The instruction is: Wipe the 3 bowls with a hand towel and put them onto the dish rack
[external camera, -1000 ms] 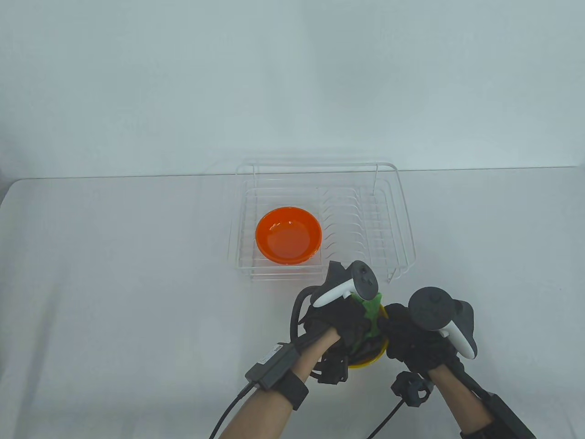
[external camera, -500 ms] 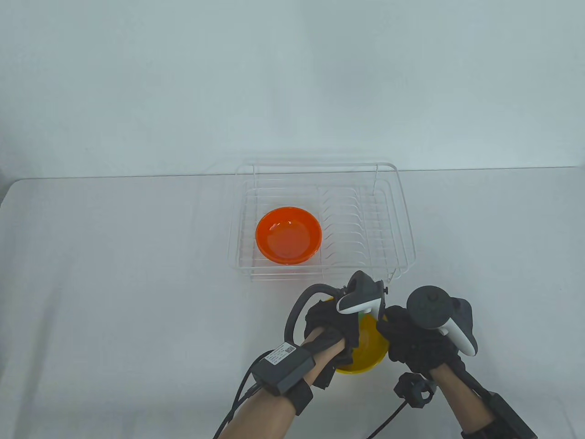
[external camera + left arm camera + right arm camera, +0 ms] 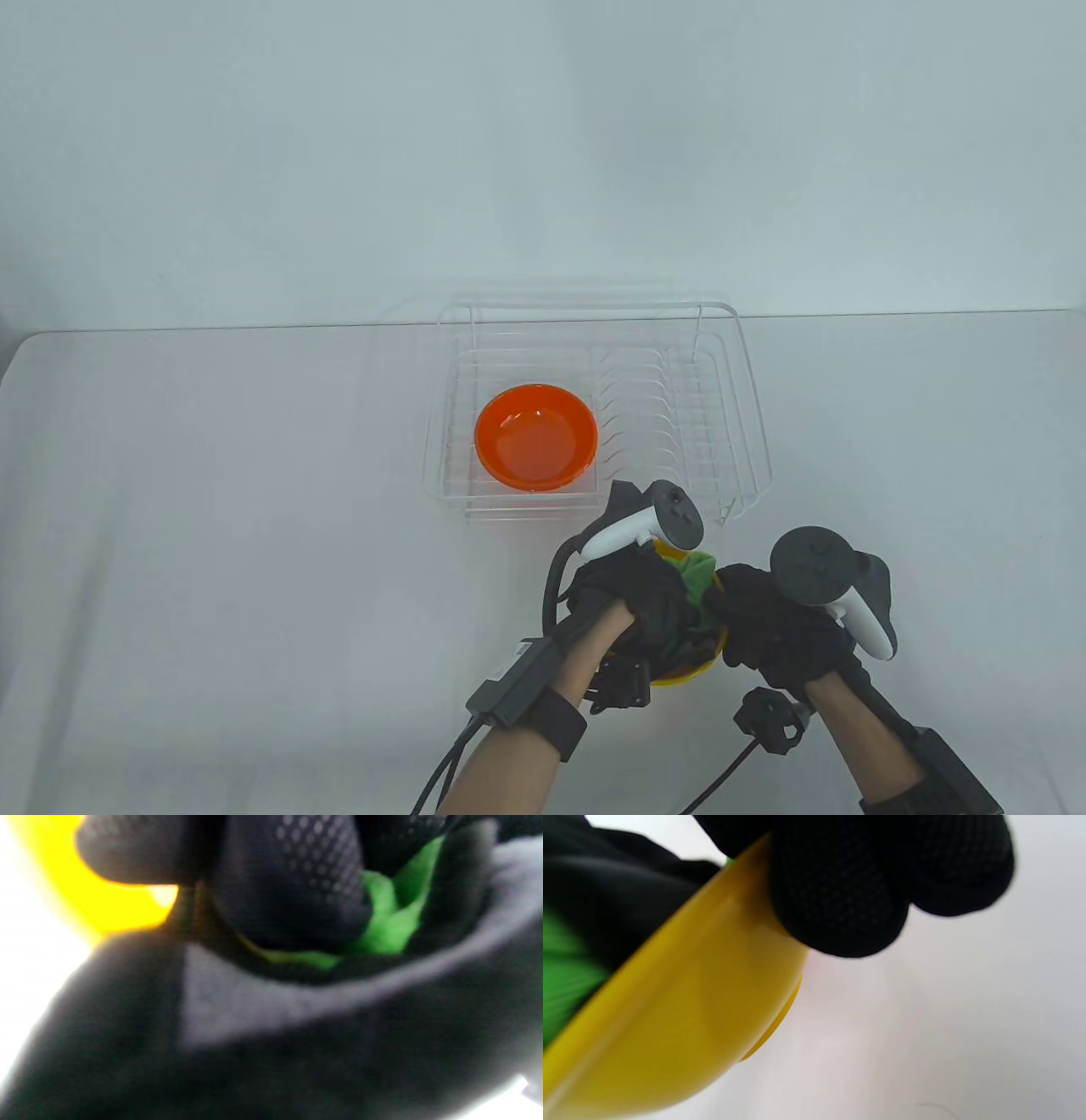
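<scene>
I'm holding the yellow bowl point(image 3: 689, 668) low centre-right in the table view, just in front of the dish rack point(image 3: 747, 399), between both hands. My right hand point(image 3: 768, 628) is gripping its right rim: in the right wrist view the gloved fingers point(image 3: 840, 895) are curling over the rim onto the outer wall. The bowl is sitting tilted in that view, rim running from lower left up to upper centre, its foot ring pointing lower right toward the table point(image 3: 212, 526). I can't tell whether it's touching the table or lifted off it.

My left hand point(image 3: 632, 598) is clenching the green hand towel point(image 3: 697, 576) inside the bowl; a bunch of towel is sticking out at the bowl's far rim, btwn the two hands. In the left wrist view, very blurred, fingers point(image 3: 288, 887) are pressing down on green cloth, w/ yellow wall at upper left.

The orange bowl point(image 3: 536, 436) is sitting upright, mouth up, in the left compartment of the rack. The rack's long axis is running left-right across the frame; plate slots are on its right half.

The table is plain white, rounded at its far-left corner, and is filling the lower part of the frame; behind it a bare pale grey wall is taking the upper part.
</scene>
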Motion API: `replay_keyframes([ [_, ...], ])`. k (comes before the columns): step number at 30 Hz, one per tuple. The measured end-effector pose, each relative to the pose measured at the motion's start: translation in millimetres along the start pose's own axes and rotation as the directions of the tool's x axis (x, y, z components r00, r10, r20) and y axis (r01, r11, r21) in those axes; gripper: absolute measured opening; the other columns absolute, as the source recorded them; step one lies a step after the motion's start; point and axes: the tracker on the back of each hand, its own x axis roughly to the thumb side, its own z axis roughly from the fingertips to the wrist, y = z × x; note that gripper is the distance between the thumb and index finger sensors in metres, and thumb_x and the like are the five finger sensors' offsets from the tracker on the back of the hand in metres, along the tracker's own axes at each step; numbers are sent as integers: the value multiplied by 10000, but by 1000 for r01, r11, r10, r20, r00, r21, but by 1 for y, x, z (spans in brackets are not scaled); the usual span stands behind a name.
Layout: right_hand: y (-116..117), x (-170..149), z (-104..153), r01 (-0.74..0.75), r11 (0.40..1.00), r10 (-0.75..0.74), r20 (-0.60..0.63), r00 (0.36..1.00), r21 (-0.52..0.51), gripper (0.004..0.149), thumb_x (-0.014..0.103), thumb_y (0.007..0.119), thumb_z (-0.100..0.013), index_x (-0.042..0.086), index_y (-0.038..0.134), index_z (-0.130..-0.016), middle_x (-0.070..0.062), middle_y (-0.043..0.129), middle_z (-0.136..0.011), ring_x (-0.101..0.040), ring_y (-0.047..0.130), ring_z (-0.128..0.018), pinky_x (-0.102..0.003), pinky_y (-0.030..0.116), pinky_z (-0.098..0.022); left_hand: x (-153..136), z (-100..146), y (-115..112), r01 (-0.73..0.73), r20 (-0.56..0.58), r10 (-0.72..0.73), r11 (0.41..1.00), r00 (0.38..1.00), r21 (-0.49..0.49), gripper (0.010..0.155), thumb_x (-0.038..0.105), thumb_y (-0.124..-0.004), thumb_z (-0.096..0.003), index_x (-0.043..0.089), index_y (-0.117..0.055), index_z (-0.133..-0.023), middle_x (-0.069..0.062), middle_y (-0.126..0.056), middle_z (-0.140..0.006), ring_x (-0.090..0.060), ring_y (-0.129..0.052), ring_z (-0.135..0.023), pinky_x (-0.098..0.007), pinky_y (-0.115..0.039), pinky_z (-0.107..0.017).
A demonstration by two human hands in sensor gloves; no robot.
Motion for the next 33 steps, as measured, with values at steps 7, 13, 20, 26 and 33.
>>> replay_keyframes([
  [7,0,5,1,-37,999,36,18,999,29,504,278,764,-535,-128,746,-834,-160,996,-419,-90,1022,-212,-322,931,-207,7,11,-5,360,-302,-348,933,887,-19,480,418,-794,-524,36,-825,-813,-30,-977,-484,-72,-1002,-157,-290,-879,-222],
  [13,1,5,2,-54,999,54,12,998,6,503,275,761,-536,-130,743,-834,-159,995,-419,-87,1021,-210,-322,928,-207,14,11,-2,461,-423,-369,877,828,138,485,420,-767,-531,50,-803,-843,-37,-984,-535,-84,-1031,-211,-295,-885,-252],
  [20,-4,1,2,-33,999,33,2,999,-32,503,278,754,-539,-127,739,-838,-154,992,-425,-86,1016,-215,-323,925,-213,18,6,7,306,-303,-199,880,932,363,488,416,-753,-533,42,-788,-844,-38,-983,-560,-78,-1038,-228,-292,-889,-263],
  [26,-4,-3,-1,-39,999,39,-19,999,-22,501,284,751,-542,-113,739,-847,-147,991,-437,-88,1014,-229,-327,920,-222,10,6,8,190,-189,-121,896,974,401,486,414,-751,-531,53,-784,-855,-31,-972,-560,-72,-1028,-233,-289,-885,-269],
  [33,-5,-4,-1,-45,999,44,-31,999,-26,499,289,744,-546,-99,734,-861,-141,989,-452,-92,1015,-241,-332,918,-233,-4,50,19,148,-84,-123,835,989,531,487,413,-744,-531,68,-779,-873,-31,-969,-574,-87,-1033,-256,-299,-886,-290],
])
